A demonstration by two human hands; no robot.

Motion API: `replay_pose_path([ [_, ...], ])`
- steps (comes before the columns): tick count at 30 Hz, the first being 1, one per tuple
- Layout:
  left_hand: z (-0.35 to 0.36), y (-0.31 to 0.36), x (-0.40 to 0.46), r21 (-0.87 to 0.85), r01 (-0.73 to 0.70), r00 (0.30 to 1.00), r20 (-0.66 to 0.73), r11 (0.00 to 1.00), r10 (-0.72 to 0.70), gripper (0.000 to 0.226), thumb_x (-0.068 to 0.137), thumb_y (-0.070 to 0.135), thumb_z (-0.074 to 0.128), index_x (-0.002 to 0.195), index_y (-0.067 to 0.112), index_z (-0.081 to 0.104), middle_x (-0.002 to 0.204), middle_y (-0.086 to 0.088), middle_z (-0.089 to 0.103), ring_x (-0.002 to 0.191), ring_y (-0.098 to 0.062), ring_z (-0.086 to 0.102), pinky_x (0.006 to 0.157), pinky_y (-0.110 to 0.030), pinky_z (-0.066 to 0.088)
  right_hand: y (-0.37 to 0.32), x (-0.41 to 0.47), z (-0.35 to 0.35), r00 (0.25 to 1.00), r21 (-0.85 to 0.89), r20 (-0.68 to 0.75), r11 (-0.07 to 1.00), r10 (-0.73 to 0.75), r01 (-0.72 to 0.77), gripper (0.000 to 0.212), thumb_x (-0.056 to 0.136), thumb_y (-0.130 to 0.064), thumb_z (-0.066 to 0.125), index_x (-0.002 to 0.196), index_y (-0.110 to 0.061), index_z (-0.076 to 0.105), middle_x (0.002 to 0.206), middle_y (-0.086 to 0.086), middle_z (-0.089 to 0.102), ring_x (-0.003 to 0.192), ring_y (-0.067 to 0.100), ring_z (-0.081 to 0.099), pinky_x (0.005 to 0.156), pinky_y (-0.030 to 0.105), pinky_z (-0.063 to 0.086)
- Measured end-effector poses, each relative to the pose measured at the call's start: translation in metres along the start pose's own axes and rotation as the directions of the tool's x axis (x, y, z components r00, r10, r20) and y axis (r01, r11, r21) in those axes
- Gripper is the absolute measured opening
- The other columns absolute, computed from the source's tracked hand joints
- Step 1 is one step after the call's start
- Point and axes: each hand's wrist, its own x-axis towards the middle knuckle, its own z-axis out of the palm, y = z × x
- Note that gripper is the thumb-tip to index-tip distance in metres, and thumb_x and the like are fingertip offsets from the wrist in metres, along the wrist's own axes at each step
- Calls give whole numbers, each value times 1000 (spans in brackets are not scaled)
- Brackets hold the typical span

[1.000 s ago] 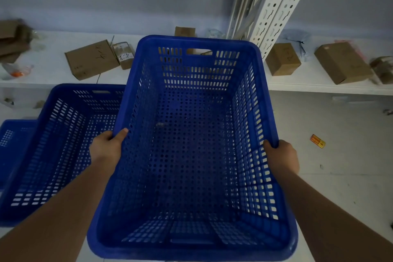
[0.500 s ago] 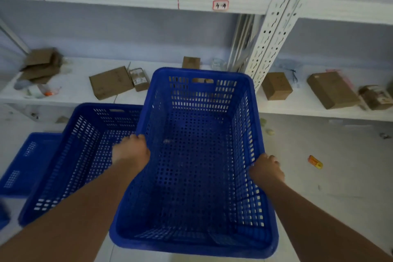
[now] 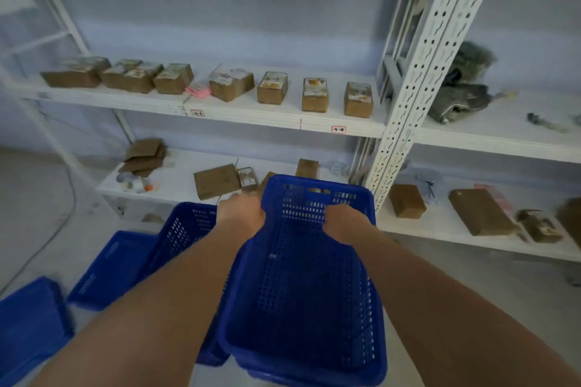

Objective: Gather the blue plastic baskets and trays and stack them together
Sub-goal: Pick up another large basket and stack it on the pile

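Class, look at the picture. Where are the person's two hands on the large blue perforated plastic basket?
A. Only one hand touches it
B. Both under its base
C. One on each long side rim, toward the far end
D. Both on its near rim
C: the left hand grips one long side rim of the large blue perforated plastic basket and the right hand the other, toward its far end.

Basket (image 3: 301, 292): blue perforated plastic, slight sheen. Shelf upright (image 3: 418, 78): white-painted punched metal. Boxes (image 3: 314, 96): matt brown cardboard.
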Motion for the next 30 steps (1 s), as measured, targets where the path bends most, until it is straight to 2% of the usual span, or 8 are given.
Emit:
replay_pose_path([
  [4,-41,-38,-15,6,35,998,-62,999,-35,31,92,23,44,116,10,58,110,-12,64,98,-29,61,75,-37,49,-40,-19,-33,997,-19,-78,1000,-2,1,28,89,-19,46,105,-3,62,84,10,51,78,26,49,69,37,40],
  [10,-63,-120,-34,19,38,994,-107,999,-36,30,90,19,48,116,10,58,110,-11,66,98,-28,63,67,-32,41,-104,-36,-52,992,-54,-122,998,10,-17,26,89,-17,45,100,-3,63,78,7,52,78,25,50,70,36,43],
  [15,-65,-215,-31,57,17,995,-97,998,-11,30,92,24,43,115,9,57,113,-12,63,104,-29,58,72,-34,40,-172,-35,-45,982,-11,-183,999,45,-47,25,88,-18,44,96,-2,62,74,6,49,79,25,50,71,33,42],
  [20,-57,-304,-22,18,18,996,-89,1000,-16,32,93,28,42,112,6,57,112,-15,63,101,-30,59,70,-33,41,-260,-40,-23,994,-109,-108,994,7,-19,29,92,-10,39,62,-8,38,69,2,46,77,25,55,71,38,48],
  [22,-54,-331,-19,-21,37,996,-75,999,-38,33,93,29,41,111,7,57,111,-15,64,100,-30,60,73,-34,43,-294,-39,-21,993,-135,-113,991,-15,-1,24,91,-10,39,71,-5,52,77,6,55,77,26,57,73,39,48],
  [25,-51,-361,-15,-62,64,996,-63,996,-68,35,94,31,39,113,8,57,111,-13,64,98,-28,60,70,-34,38,-332,-37,-18,991,-183,-130,983,-16,-8,29,91,-11,38,110,-1,59,109,16,62,97,32,60,73,38,46],
  [28,-49,-381,-11,-94,57,995,-78,994,-65,34,93,31,41,109,7,59,101,-13,64,81,-24,53,68,-33,35,-354,-34,-10,995,-210,-91,976,33,-52,31,92,-10,38,112,2,58,105,20,60,89,32,57,69,37,42],
  [30,-44,-390,-8,-148,28,995,-93,989,-42,29,93,28,43,97,5,59,94,-13,64,74,-22,48,65,-31,36,-363,-28,-2,996,-204,-63,977,56,-67,32,93,-11,37,115,2,57,115,21,60,96,35,58,72,40,42],
])
